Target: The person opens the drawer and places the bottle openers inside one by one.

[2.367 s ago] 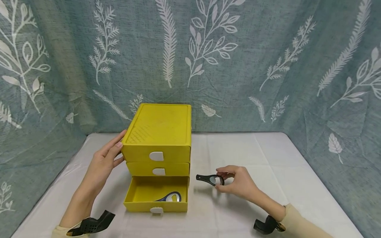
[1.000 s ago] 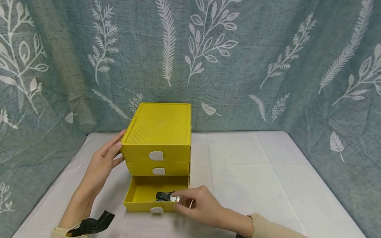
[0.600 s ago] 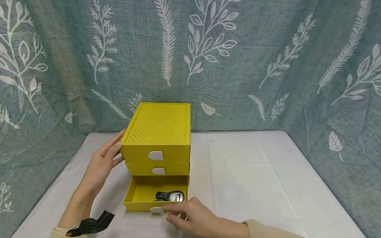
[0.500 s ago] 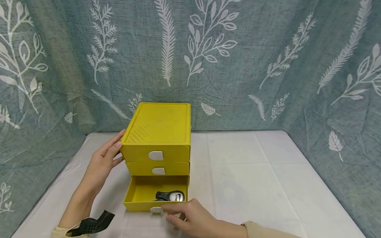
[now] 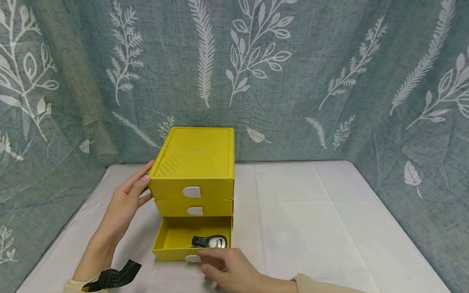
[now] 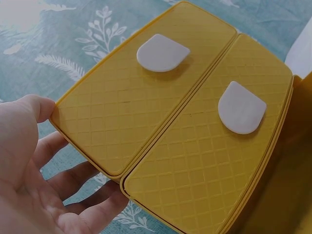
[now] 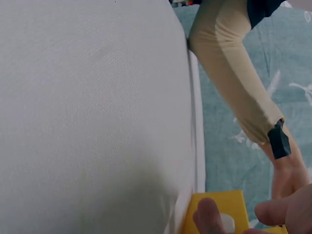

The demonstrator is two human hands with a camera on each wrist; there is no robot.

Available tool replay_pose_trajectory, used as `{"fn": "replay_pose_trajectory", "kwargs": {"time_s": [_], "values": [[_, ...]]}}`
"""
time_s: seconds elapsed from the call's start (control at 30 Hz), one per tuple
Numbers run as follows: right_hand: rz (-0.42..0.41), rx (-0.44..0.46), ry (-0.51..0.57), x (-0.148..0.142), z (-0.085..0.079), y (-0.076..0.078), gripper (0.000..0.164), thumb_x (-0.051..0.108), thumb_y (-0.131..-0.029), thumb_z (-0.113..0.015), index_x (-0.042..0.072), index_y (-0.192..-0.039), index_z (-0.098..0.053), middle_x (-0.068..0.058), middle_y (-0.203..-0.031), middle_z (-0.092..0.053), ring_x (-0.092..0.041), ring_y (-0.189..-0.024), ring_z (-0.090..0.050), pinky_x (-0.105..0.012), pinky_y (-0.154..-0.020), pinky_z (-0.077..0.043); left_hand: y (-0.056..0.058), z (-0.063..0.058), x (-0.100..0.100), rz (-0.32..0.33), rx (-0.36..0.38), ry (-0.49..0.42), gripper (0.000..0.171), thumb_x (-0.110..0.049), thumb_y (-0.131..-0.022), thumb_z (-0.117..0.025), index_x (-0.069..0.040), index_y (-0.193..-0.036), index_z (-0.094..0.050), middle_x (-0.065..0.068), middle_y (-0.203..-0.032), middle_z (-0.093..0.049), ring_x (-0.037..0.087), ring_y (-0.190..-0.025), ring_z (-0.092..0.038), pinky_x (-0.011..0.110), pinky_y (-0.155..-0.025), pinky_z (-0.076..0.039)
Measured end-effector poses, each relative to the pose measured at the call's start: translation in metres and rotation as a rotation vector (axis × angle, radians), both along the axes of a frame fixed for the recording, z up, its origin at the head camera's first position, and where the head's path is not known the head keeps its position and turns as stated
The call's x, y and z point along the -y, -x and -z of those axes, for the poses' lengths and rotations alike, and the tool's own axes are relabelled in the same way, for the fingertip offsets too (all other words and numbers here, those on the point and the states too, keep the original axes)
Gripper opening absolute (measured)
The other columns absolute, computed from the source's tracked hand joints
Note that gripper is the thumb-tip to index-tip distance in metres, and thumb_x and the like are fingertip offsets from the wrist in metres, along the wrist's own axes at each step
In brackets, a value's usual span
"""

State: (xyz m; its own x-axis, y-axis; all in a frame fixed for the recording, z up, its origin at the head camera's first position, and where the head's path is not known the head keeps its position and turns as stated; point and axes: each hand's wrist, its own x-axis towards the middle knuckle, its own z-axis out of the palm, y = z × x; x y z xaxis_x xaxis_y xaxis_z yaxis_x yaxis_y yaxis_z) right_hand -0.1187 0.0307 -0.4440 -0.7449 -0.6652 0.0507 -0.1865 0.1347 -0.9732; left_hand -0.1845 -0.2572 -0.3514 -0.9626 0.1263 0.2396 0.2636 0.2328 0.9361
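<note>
A yellow three-drawer unit (image 5: pixel 198 154) stands on the white-covered table, its bottom drawer (image 5: pixel 176 255) pulled out and the upper two closed. In that drawer lies a black-handled bottle opener (image 5: pixel 210 241) with a silver head, over a second, blue one that is mostly hidden. My left hand (image 5: pixel 126 197) steadies the unit's left side, its thumb at the front top corner and the other fingers spread along the side. My right hand (image 5: pixel 234 268) holds nothing; its index finger reaches the bottom drawer's front beside the white knob (image 5: pixel 192 258), with the thumb apart below.
White knobs (image 6: pixel 242 108) mark the upper drawers too. The white tablecloth (image 5: pixel 311 219) stretches right of the unit. A patterned blue-green curtain (image 5: pixel 278 81) hangs behind and at both sides. A black wrist mount (image 5: pixel 115 276) sits on the left forearm.
My right hand carried the black bottle opener from the right into the bottom drawer, let it go, then moved down to the drawer's front. My left hand has kept its place.
</note>
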Motion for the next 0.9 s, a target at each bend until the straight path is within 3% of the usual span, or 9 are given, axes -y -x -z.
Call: {"fn": "replay_pose_trajectory", "kwargs": {"time_s": [0.23,0.33,0.57,0.77,0.9], "values": [[0.044,0.024,0.001,0.006,0.005,0.001,0.035,0.017,-0.099,-0.061,0.006,-0.133,-0.063,0.001,-0.116,-0.067,-0.007,-0.068,-0.064,-0.025,-0.056,-0.057,-0.001,0.002,0.0,0.001,-0.004,0.009,0.051,-0.04,-0.107,-0.039,-0.029,-0.156,-0.03,0.009,-0.159,-0.025,0.016,-0.128,-0.046,0.017,-0.09,-0.048],[0.066,0.029,-0.009,0.009,0.006,0.001,0.034,0.017,-0.098,-0.062,0.006,-0.13,-0.065,0.002,-0.113,-0.069,-0.005,-0.07,-0.064,-0.025,-0.054,-0.056,-0.001,0.002,0.0,-0.001,-0.005,0.009,0.051,-0.04,-0.107,-0.04,-0.03,-0.156,-0.031,0.009,-0.159,-0.025,0.016,-0.128,-0.046,0.017,-0.09,-0.048],[0.092,-0.051,-0.02,0.016,0.009,0.003,0.03,0.009,-0.096,-0.062,0.001,-0.124,-0.068,0.0,-0.101,-0.072,-0.003,-0.069,-0.064,-0.02,-0.059,-0.055,-0.001,0.002,0.0,-0.002,-0.001,0.007,0.054,-0.041,-0.106,-0.04,-0.026,-0.157,-0.029,0.009,-0.16,-0.025,0.016,-0.128,-0.046,0.016,-0.09,-0.047],[0.201,-0.211,-0.021,0.02,0.015,0.014,0.021,0.007,-0.096,-0.064,0.003,-0.114,-0.074,0.003,-0.108,-0.071,0.001,-0.084,-0.063,-0.017,-0.069,-0.054,-0.002,0.003,0.001,0.001,-0.01,0.001,0.053,-0.04,-0.107,-0.04,-0.028,-0.156,-0.03,0.009,-0.16,-0.024,0.014,-0.127,-0.046,0.016,-0.089,-0.047],[0.23,-0.258,0.007,0.021,0.018,0.02,0.018,0.007,-0.096,-0.065,0.004,-0.11,-0.076,0.003,-0.088,-0.072,0.004,-0.069,-0.059,-0.015,-0.059,-0.051,-0.002,0.003,0.001,0.012,-0.018,-0.013,0.052,-0.039,-0.107,-0.04,-0.027,-0.156,-0.03,0.009,-0.16,-0.024,0.011,-0.126,-0.047,0.016,-0.09,-0.047]]}}
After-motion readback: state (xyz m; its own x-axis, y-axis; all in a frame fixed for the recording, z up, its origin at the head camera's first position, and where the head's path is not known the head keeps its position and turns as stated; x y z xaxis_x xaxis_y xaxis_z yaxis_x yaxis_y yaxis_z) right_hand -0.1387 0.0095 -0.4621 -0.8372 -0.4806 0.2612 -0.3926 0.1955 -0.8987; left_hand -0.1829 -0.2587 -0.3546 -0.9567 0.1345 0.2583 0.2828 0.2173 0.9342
